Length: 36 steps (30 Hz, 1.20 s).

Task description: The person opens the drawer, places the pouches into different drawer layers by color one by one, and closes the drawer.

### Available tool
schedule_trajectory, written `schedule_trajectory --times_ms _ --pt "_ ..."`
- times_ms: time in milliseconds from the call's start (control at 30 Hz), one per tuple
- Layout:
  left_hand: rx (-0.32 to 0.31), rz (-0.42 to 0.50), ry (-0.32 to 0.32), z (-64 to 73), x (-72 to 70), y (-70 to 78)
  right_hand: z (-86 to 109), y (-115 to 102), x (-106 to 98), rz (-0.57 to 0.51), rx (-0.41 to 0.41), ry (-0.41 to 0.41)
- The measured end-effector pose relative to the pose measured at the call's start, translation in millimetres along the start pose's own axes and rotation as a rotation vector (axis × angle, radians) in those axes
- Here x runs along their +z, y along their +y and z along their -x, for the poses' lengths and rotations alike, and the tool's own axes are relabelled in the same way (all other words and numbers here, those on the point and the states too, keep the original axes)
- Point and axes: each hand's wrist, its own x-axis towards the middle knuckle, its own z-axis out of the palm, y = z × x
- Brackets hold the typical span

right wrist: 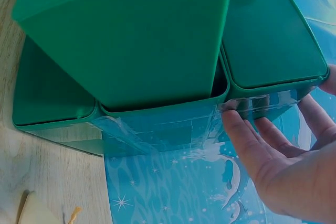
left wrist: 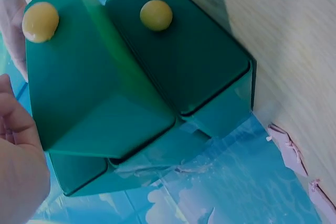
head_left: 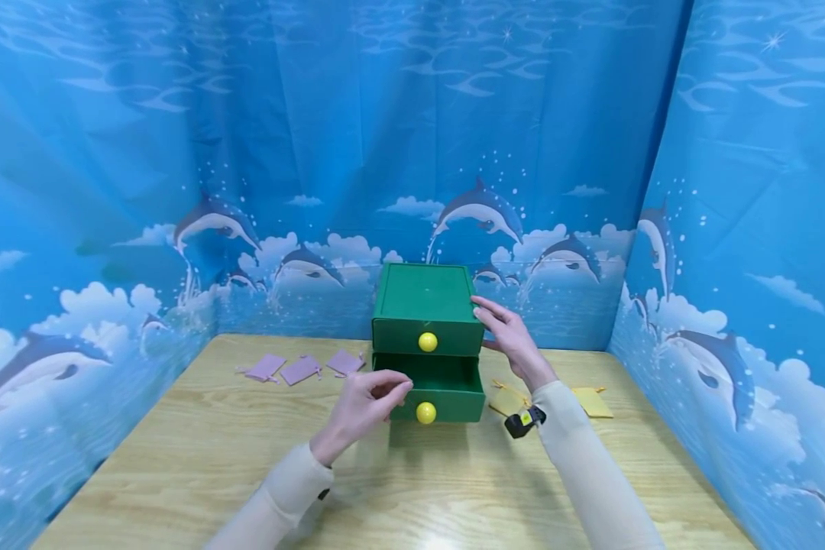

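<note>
A green drawer cabinet (head_left: 425, 292) with yellow ball knobs stands on the table; both wrist views show three drawers. Its top drawer (head_left: 393, 336) is closed, while the middle drawer (head_left: 457, 405) is pulled out, its green inside partly in sight. At the left front corner of that drawer hovers my left hand (head_left: 360, 409), fingers loosely bent, thumb tip near the index tip, nothing visible between them. My right hand (head_left: 513, 341) lies along the cabinet's right side, its fairly straight fingers (right wrist: 249, 145) touching the side panel near the top and the thumb at the upper edge.
Three small purple drawstring pouches (head_left: 301, 370) lie left of the cabinet. On the right are yellow drawstring pouches (head_left: 593, 402), one partly behind the right forearm. Blue dolphin-print curtains (head_left: 302, 153) enclose the back and sides of the wooden table (head_left: 199, 458).
</note>
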Motion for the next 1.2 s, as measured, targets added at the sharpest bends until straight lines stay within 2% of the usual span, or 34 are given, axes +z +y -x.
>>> schedule_trajectory --times_ms 100,267,567,633,767,967,1100,1200 --pt "-0.002 -0.001 0.037 -2.5 -4.9 -1.3 -7.8 10 -3 -0.003 -0.001 0.009" --pt "-0.028 0.017 0.088 -6.6 -13.7 -4.1 -9.8 14 -3 0.018 -0.018 0.02" --pt "-0.217 0.093 0.225 -14.2 -38.6 -13.1 -9.1 15 -2 0.018 -0.023 0.021" --pt "-0.243 0.111 0.26 -14.9 -43.1 -19.9 -9.7 15 -3 0.019 -0.017 0.017" --pt "-0.275 0.131 0.289 -15.5 -50.3 -38.6 -9.6 13 -3 0.015 -0.006 0.009" --pt "-0.377 0.067 0.288 -15.9 -61.1 -65.4 4.7 -5 2 0.022 -0.001 -0.004" --pt "-0.436 -0.008 0.216 -16.7 -66.2 -79.7 11.5 -12 5 0.027 -0.001 -0.008" --pt "-0.458 -0.041 0.155 -20.7 -69.1 -89.5 12.7 -14 4 0.028 -0.005 -0.005"
